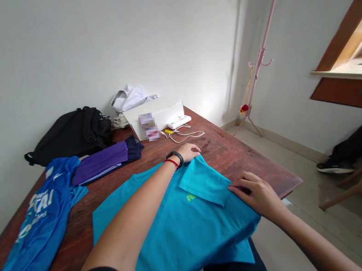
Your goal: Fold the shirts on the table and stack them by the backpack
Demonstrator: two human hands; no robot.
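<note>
A teal T-shirt (180, 229) lies spread on the wooden table (225, 146), its sleeve (205, 182) folded in over the body. My left hand (189, 151) reaches across and rests, fingers curled, on the far top edge of the shirt near the sleeve fold. A black band and a red cord sit on that wrist. My right hand (256, 192) presses on the near right edge of the shirt, fingers bent and pinching the cloth at the sleeve's corner.
A blue jersey (33, 231) lies at the table's left. Folded purple and navy clothes (106, 160), a black backpack (70, 134), a white box (158, 114) with a charger and cable (181, 128) stand at the back. A pink coat stand (265, 41) and another person's leg (361, 145) are to the right.
</note>
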